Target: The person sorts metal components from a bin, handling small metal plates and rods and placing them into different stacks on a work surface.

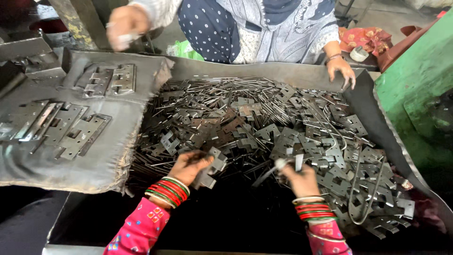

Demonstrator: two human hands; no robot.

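My left hand point(188, 166) grips a grey metal hinge leaf point(211, 171) just above the near edge of a big pile of hinge leaves and pins point(264, 123). My right hand point(300, 178) pinches a thin metal pin point(270, 171) that slants down to the left. Both wrists carry red and green bangles over pink sleeves. The pile fills a wide dark metal tray point(377, 108).
Assembled hinges point(71, 130) lie on a grey cloth pad point(56, 165) at the left, two more hinges point(109, 80) further back. A person in a dotted blue garment stands opposite, one hand point(341, 70) on the tray's far rim, the other hand point(123, 26) raised. A green block point(417, 89) stands at the right.
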